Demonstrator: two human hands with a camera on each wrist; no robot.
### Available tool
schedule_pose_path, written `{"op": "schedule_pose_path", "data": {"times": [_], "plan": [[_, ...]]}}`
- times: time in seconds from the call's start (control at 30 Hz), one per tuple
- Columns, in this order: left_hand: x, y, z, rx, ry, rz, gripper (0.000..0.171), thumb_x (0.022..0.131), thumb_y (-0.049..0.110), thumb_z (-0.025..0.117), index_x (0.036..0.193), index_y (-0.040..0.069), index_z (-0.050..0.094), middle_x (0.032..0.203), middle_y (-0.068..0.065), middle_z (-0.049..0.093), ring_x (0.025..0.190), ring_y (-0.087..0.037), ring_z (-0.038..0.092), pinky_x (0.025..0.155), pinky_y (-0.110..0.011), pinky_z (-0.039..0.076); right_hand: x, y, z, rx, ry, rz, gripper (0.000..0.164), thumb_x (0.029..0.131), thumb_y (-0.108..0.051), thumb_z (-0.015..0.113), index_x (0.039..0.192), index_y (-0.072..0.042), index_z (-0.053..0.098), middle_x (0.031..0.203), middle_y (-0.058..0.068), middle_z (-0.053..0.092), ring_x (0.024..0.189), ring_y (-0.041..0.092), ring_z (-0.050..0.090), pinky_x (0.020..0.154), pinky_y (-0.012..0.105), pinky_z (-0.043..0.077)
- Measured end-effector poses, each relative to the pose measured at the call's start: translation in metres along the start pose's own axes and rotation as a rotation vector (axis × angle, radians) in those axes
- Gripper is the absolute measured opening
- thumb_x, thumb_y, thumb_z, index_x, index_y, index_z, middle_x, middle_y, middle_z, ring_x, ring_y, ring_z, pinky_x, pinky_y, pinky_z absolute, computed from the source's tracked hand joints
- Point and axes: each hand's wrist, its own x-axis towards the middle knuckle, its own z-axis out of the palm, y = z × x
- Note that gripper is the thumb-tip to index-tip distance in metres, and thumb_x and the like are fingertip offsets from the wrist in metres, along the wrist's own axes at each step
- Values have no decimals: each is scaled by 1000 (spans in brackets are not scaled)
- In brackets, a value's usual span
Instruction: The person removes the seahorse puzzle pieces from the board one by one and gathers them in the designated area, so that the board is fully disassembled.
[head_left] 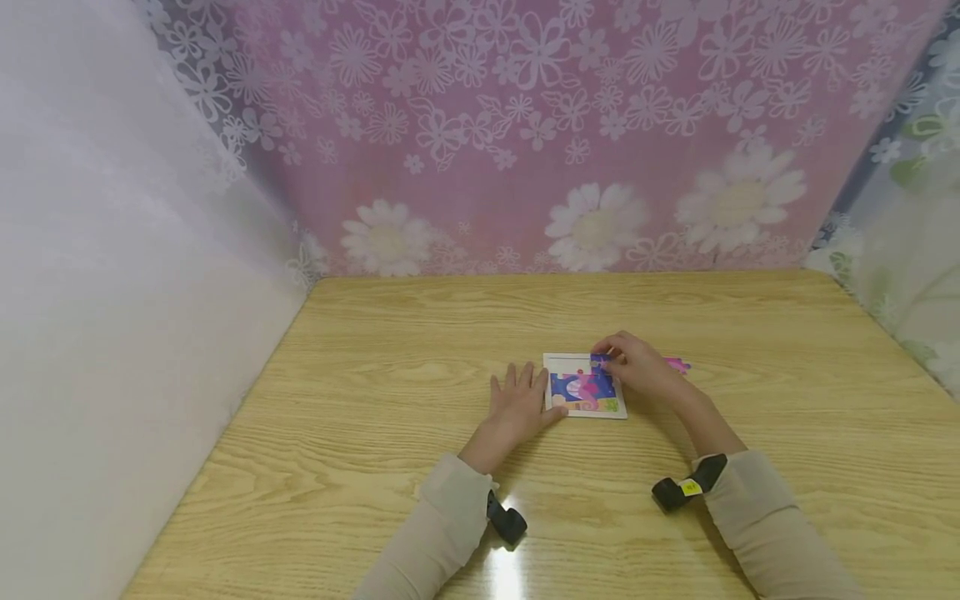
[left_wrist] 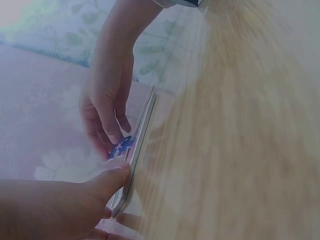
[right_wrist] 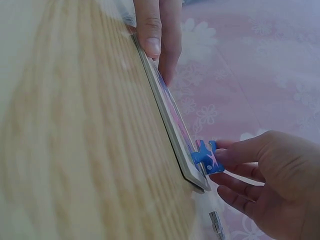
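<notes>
A square jigsaw puzzle board [head_left: 588,413] with a pale rim lies on the table, its lower part filled with blue, pink and green pieces. My right hand [head_left: 636,365] pinches a blue puzzle piece [right_wrist: 209,158] with pink and white markings between thumb and fingers. That piece is tilted over the board's far right corner; whether it touches the board I cannot tell. My left hand [head_left: 519,407] lies spread at the board's left side, with the thumb [left_wrist: 116,176] on the rim and the other fingers on the table.
A loose pink and blue puzzle piece [head_left: 677,365] lies on the table just right of the board, partly behind my right hand. The wooden table [head_left: 375,467] meets a pink floral curtain [head_left: 480,167] at the back. A pale wall [head_left: 135,317] stands on the left.
</notes>
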Motion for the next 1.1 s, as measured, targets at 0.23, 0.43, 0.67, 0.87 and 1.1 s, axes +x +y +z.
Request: {"op": "schedule_pose_path", "data": {"times": [0.23, 0.43, 0.67, 0.87, 1.1], "plan": [[-1, 0, -1, 4, -4, 0, 73, 89, 61, 39, 146, 17, 28, 148, -9, 24, 134, -34, 18, 102, -55, 19, 2, 3, 0, 4, 35, -1, 20, 89, 6, 52, 105, -1, 62, 104, 16, 53, 95, 35, 52, 78, 46, 47], [-1, 1, -2, -1, -1, 2, 73, 89, 62, 38, 146, 17, 28, 148, -9, 23, 134, -34, 18, 102, -54, 19, 2, 7, 0, 17, 56, -5, 22, 89, 7, 51, 104, -2, 63, 104, 15, 55, 91, 32, 53, 78, 45, 46], [-2, 1, -3, 3, 5, 1, 73, 89, 61, 39, 145, 17, 29, 148, -9, 25, 134, -33, 19, 102, -54, 20, 2, 8, -2, 16, 76, -21, 23, 88, 8, 51, 104, -2, 64, 103, 16, 55, 89, 31, 53, 77, 44, 46], [-2, 2, -3, 3, 10, 4, 73, 89, 61, 40, 145, 17, 29, 147, -9, 25, 134, -33, 19, 102, -54, 20, 2, 6, -7, 25, 86, -25, 22, 88, 7, 51, 104, -1, 64, 102, 16, 55, 90, 34, 54, 77, 46, 46], [-2, 1, 0, 3, 7, 10, 73, 88, 61, 40, 145, 16, 29, 147, -9, 25, 134, -33, 19, 102, -55, 21, -8, 8, -16, 3, 82, -17, 21, 89, 6, 53, 107, 0, 62, 105, 19, 55, 90, 33, 55, 73, 43, 47]]}}
